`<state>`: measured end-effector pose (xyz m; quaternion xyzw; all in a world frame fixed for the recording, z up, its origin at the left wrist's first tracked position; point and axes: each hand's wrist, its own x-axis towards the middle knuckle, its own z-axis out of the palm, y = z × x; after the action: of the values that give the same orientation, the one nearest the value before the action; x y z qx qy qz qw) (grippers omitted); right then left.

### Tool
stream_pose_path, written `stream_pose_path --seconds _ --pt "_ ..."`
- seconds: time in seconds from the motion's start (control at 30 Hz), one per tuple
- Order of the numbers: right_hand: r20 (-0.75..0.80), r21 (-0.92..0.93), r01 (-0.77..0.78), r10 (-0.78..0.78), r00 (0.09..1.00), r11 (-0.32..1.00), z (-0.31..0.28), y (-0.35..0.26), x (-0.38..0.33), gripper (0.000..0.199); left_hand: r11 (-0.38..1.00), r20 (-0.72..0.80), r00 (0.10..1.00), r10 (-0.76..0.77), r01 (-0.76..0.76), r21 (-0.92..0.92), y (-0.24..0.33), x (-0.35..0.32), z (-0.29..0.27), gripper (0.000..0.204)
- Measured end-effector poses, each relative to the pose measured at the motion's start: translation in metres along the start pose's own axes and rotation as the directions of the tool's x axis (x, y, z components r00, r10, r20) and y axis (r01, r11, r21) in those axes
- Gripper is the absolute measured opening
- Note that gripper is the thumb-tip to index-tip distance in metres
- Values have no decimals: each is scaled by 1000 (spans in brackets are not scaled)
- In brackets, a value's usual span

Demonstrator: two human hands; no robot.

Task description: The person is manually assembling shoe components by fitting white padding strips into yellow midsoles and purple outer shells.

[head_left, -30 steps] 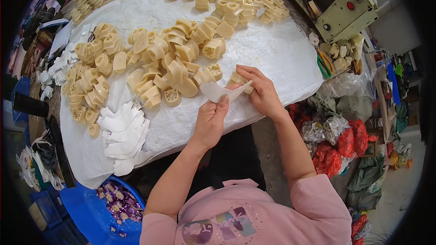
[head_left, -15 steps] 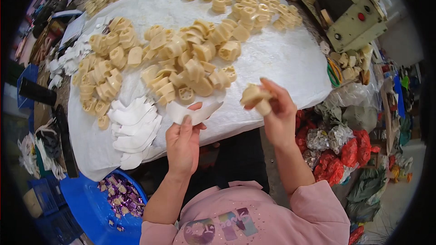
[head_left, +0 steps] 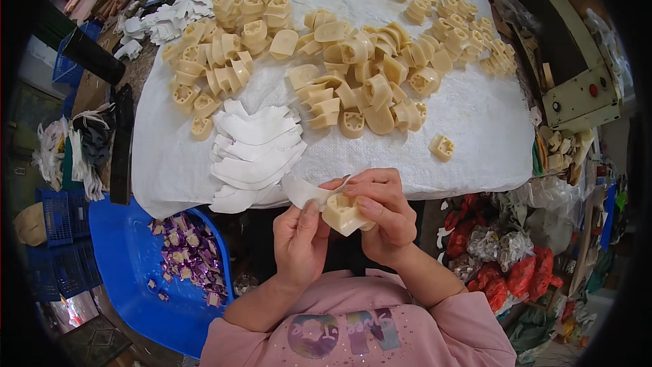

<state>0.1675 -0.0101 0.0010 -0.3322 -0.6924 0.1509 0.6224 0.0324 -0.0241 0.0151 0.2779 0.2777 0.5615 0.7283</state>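
Both hands have drawn together at lower centre: right hand [head_left: 384, 214] now grips the cream plastic heel block [head_left: 343, 214], while left hand [head_left: 299, 238] pinches the white insole piece [head_left: 305, 191], its long axis running leftward from the block.

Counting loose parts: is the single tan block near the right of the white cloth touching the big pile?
No, that lone tan block lies by itself on the white cloth, with bare cloth between it and the pile.

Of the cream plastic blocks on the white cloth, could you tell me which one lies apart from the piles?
The lone cream block right of the piles, nearest the cloth's front-right edge.
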Motion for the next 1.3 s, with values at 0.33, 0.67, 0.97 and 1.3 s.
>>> stream_pose_path --seconds 0.33,0.67,0.97,1.3 --pt "-6 -88 40 -41 999 995 -2 6 -4 45 983 0 1000 11 -10 183 -2 -7 5 43" --pt "39 -252 108 -101 994 962 -8 9 5 48 760 92 935 341 -332 559 7 12 -2 34" --pt "286 -589 119 69 956 800 -19 -16 23 23 422 205 923 326 -337 842 21 13 -4 21" --pt "367 -508 97 113 923 856 -24 -3 17 25 39 484 777 403 -543 839 8 15 0 20"
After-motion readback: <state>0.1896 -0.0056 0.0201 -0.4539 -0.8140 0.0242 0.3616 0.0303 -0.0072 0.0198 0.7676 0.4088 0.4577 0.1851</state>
